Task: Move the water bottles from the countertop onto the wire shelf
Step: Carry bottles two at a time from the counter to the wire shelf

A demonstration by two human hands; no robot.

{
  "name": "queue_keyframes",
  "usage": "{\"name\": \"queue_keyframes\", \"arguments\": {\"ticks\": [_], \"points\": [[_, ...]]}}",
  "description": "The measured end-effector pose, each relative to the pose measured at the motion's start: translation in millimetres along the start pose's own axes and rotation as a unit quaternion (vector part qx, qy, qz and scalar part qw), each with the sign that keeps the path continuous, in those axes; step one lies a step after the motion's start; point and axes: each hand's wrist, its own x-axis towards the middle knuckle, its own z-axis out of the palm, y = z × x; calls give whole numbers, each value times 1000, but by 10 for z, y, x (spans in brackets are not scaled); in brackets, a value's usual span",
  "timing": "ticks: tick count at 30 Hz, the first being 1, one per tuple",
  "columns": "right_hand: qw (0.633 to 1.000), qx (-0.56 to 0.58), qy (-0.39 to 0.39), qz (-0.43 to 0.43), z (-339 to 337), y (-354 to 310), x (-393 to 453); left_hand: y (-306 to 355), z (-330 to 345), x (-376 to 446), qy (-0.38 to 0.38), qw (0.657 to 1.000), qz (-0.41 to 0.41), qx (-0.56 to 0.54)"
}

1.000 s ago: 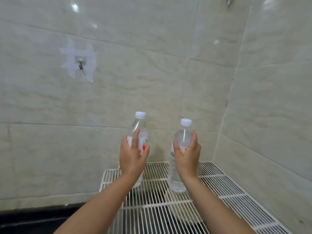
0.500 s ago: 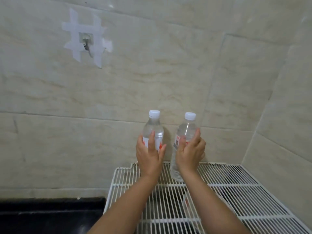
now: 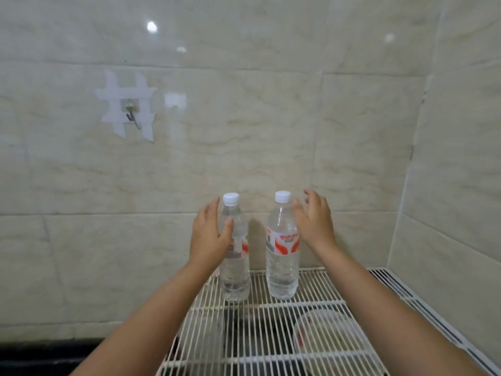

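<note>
- Hanging on the tiled wall at far left, a small metal hook [image 3: 132, 115] sits inside a crosshatch of pale tape [image 3: 125, 108], well apart from the work below.
- Just right of it and lower, the left hand [image 3: 210, 234] is spread with fingers straight and relaxed beside the left bottle [image 3: 234, 267]; the thumb overlaps the bottle's upper body, and whether it touches or only crosses in front cannot be told. It grips nothing.
- That left bottle stands upright on the back edge of the wire shelf [image 3: 339, 308], long axis vertical, white cap pointing up, close to the wall.
- Beside it, with a clear gap between, the right bottle [image 3: 282, 256] stands the same way: upright on the shelf, cap up, red label facing the camera.
- Farther right, the right hand [image 3: 314, 223] is open with fingers loosely fanned, just beside the right bottle's shoulder and holding nothing; contact cannot be judged.
- Each bottle lies inward of its nearer hand, so by the look of it any coming withdrawal should go outward and back, to leave both standing.
- Under the shelf at lower right, a round pale dish [image 3: 333, 337] shows blurred through the wires.
</note>
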Motion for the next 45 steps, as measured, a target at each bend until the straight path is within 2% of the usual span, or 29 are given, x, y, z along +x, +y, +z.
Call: {"name": "queue_keyframes", "arguments": {"ticks": [2, 4, 6, 8, 14, 17, 20, 24, 26, 28, 30, 33, 35, 38, 41, 45], "points": [[995, -28, -93, -37, -125, -118, 154, 125, -109, 198, -38, 999, 9, 15], [973, -106, -193, -71, -198, -222, 253, 235, -146, 333, -89, 995, 31, 44], [955, -151, -240, -92, -218, -305, 302, 293, -126, 402, -138, 986, 49, 74], [950, -173, -241, -101, -210, -348, 351, 287, -102, 431, -156, 980, 61, 105], [936, -217, -258, -103, -238, -469, 462, 227, -151, 459, -141, 976, 80, 142], [920, -309, -217, -107, -152, -503, 455, 269, -172, 471, -146, 973, 83, 155], [923, -331, -169, -99, -17, -521, 369, 309, -213, 472, -152, 971, 73, 170], [931, -310, -157, -110, 3, -498, 348, 342, -263, 477, -162, 966, 62, 191], [939, -248, -203, -125, -26, -437, 386, 345, -253, 484, -144, 968, 42, 199], [935, -188, -267, -138, -90, -391, 403, 362, -230, 480, -120, 973, 6, 199], [930, -160, -299, -139, -152, -370, 424, 379, -198, 474, -101, 976, -32, 190], [926, -219, -258, -168, -157, -361, 453, 355, -166, 483, -104, 974, -54, 194], [929, -253, -215, -163, -124, -340, 433, 324, -168, 493, -141, 971, -48, 186], [949, -222, -185, -127, -89, -267, 423, 291, -231, 512, -197, 972, -40, 119], [954, -187, -209, -108, -166, -253, 424, 257, -277, 508, -193, 976, -28, 92], [945, -143, -257, -141, -284, -255, 399, 258, -229, 439, -155, 986, -12, 65]]}}
